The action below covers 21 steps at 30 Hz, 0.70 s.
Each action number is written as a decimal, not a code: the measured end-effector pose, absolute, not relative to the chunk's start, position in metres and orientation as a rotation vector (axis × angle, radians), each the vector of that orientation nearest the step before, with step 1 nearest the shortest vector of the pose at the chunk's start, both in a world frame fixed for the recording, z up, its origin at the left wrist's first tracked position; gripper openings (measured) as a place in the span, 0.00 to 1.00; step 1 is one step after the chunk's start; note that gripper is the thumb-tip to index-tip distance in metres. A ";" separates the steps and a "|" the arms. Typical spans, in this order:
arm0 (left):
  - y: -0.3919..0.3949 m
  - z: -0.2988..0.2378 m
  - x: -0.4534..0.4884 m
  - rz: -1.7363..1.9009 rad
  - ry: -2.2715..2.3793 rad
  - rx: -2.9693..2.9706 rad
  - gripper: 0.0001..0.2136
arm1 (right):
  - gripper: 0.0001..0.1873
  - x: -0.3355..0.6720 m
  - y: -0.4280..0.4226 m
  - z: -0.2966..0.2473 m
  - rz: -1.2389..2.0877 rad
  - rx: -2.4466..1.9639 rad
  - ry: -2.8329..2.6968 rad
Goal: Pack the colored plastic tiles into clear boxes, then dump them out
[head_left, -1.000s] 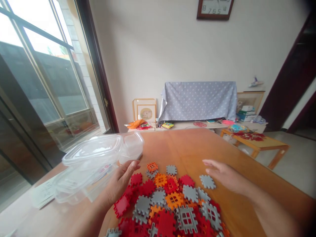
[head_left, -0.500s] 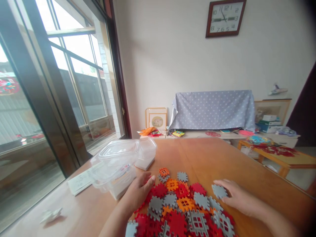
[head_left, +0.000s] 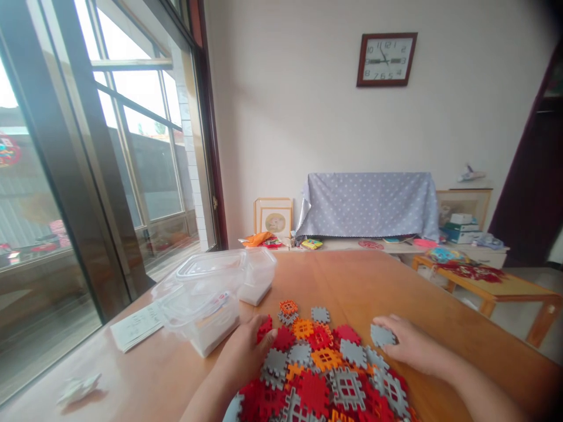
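Observation:
A pile of notched plastic building tiles [head_left: 313,392] in red, grey and orange lies on the table in front of me. On its left side, my left hand [head_left: 250,350] has a red building tile [head_left: 264,328] between thumb and fingers, partly hidden by them. At the pile's right, my right hand [head_left: 407,341] pinches a grey building tile [head_left: 382,336] by its right edge, apart from the heap. Beyond the pile are a loose grey tile [head_left: 320,315] and an orange window tile [head_left: 289,306] resting over a grey one.
Clear plastic containers [head_left: 202,319] with lids stand left of the pile, beside a stack of written paper [head_left: 136,328]. A crumpled white scrap [head_left: 80,390] lies at the near left. The wooden tabletop [head_left: 343,275] stretches back toward a low cabinet under a dotted cloth [head_left: 369,205].
My view has tilted up a little, so the clock sits lower in it. The red tile shows more plainly in my left hand. My right hand keeps the grey tile.

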<state>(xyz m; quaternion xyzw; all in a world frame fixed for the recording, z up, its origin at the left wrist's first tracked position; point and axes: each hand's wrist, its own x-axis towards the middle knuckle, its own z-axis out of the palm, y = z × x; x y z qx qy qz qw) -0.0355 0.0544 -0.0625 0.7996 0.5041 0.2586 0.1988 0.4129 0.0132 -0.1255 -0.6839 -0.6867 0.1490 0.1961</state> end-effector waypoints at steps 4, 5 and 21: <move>0.054 -0.069 -0.032 0.649 1.430 2.329 0.18 | 0.33 0.405 0.020 -0.128 0.414 -1.857 -1.896; 0.054 -0.070 -0.031 0.640 1.433 2.343 0.18 | 0.32 0.403 0.023 -0.128 0.388 -1.853 -1.910; 0.045 -0.071 -0.024 0.500 1.359 2.362 0.15 | 0.32 0.376 0.072 -0.114 0.148 -1.844 -1.971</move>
